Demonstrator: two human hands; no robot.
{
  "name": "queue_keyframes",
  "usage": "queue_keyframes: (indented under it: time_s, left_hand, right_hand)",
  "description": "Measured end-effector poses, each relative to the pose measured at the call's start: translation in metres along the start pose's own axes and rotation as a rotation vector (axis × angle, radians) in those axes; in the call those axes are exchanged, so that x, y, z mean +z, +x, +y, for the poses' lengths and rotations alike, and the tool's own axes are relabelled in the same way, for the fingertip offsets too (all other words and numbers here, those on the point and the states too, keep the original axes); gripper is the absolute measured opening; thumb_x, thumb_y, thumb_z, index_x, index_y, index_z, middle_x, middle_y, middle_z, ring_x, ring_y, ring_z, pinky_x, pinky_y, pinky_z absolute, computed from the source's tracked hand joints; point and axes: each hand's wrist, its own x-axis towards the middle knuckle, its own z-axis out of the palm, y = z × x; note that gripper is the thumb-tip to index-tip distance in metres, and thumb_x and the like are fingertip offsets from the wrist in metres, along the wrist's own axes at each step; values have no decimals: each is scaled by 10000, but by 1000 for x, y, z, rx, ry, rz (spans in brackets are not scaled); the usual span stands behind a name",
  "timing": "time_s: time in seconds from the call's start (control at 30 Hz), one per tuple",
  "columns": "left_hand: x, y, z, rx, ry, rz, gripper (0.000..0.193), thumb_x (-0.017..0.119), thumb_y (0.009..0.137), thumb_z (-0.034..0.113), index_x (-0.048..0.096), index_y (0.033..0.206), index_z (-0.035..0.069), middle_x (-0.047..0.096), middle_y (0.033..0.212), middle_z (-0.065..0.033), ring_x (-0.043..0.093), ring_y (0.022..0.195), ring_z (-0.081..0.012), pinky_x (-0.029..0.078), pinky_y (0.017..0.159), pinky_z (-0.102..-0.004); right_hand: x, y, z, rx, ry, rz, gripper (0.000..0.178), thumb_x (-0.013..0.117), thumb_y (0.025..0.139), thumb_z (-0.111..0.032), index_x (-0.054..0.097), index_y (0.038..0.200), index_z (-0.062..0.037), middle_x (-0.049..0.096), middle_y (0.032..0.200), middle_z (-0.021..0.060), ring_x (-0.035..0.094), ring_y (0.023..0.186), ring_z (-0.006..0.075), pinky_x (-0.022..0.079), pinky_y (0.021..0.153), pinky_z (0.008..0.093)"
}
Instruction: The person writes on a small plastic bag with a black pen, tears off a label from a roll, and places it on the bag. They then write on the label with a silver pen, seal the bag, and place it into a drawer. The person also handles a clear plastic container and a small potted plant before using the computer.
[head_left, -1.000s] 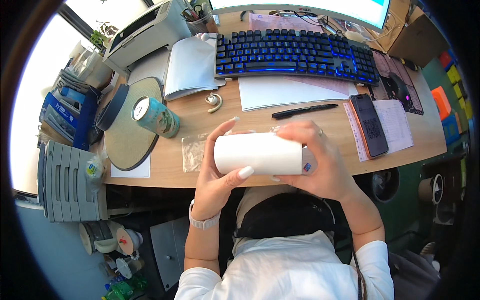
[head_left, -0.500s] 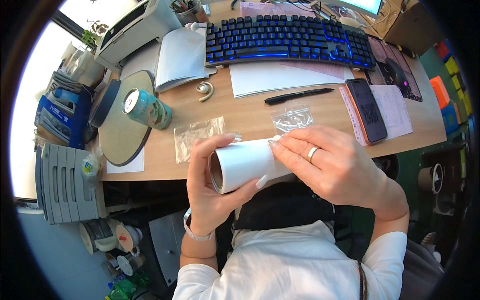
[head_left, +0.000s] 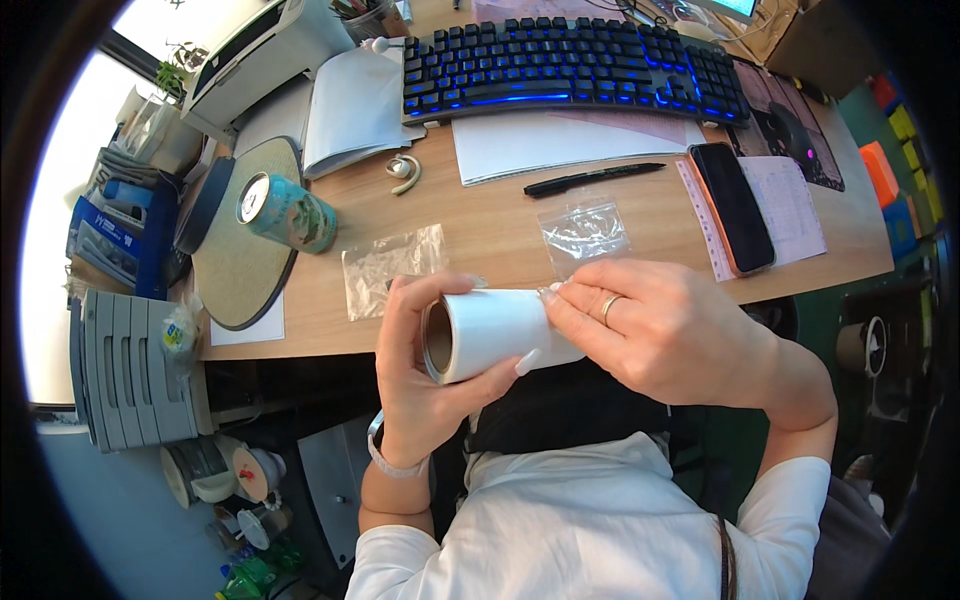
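Observation:
Just in front of the desk edge I hold a roll of glossy white film or labels [head_left: 490, 325] with a brown cardboard core, lying on its side. My left hand [head_left: 425, 345] wraps round its left end, fingers behind and thumb across the front. At the roll's upper right side my right hand [head_left: 665, 325] is closed, thumb and fingertips pinched against the white surface. Whether a loose edge sits in that pinch is hidden. On the desk just beyond the hands lie two clear plastic bags, the left one [head_left: 385, 268] and the right one [head_left: 585, 235].
A blue drink can [head_left: 285, 212] lies tilted on a beige mat [head_left: 235, 285] at left. Farther back are a black pen [head_left: 595, 180], an earphone [head_left: 404, 174], a lit keyboard [head_left: 570, 75] and papers [head_left: 500, 150]. A phone [head_left: 732, 208] rests at right. Grey drawers [head_left: 140, 370] stand lower left.
The phone screen has gone dark. The whole view has shifted slightly. Both hands keep their hold on the roll, and my right elbow sits slightly farther out.

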Motion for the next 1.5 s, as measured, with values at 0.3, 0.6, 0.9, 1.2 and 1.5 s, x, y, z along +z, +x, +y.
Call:
queue_keyframes:
  time_s: [0.3, 0.6, 0.9, 1.2, 1.5]
  left_hand:
    - [2, -1, -2, -104, -115, 2, 602, 769, 608, -2, 453, 1120, 9, 481, 1040, -97, 538, 944, -186, 462, 809, -312]
    - [9, -16, -9, -149, -262, 24, 582, 771, 630, 38, 380, 1060, 34, 503, 1076, -154, 550, 967, -218, 476, 826, -337]
    - [11, -29, -15, -136, 117, -58, 289, 787, 610, 57, 549, 744, -38, 532, 982, -164, 541, 893, -241, 446, 755, -314]
    - [21, -65, -10, -285, 181, -100, 237, 756, 650, 52, 570, 734, -68, 534, 981, -181, 541, 816, -209, 461, 674, -290]
    - [22, -82, -11, -509, 145, -26, 292, 771, 646, 93, 596, 798, -83, 534, 996, -168, 534, 820, -207, 456, 683, -280]
  right_hand:
    - [4, -4, 12, 65, 234, -10, 236, 581, 759, -106, 596, 941, 43, 614, 747, 109, 586, 734, 221, 504, 636, 305]
    - [21, -26, -9, 235, 517, -228, 197, 547, 829, -109, 553, 961, 36, 610, 744, 126, 593, 733, 235, 505, 628, 316]
    - [35, -37, -21, 72, 322, -272, 329, 548, 727, -40, 524, 991, 155, 592, 690, 130, 580, 697, 200, 507, 590, 281]
    - [54, -61, -62, 183, 584, -300, 304, 558, 715, -37, 540, 964, 136, 581, 646, 126, 570, 648, 200, 505, 568, 272]
    - [69, -69, -66, 328, 847, -271, 279, 587, 807, -105, 549, 972, 117, 609, 697, 152, 621, 731, 238, 525, 596, 295]
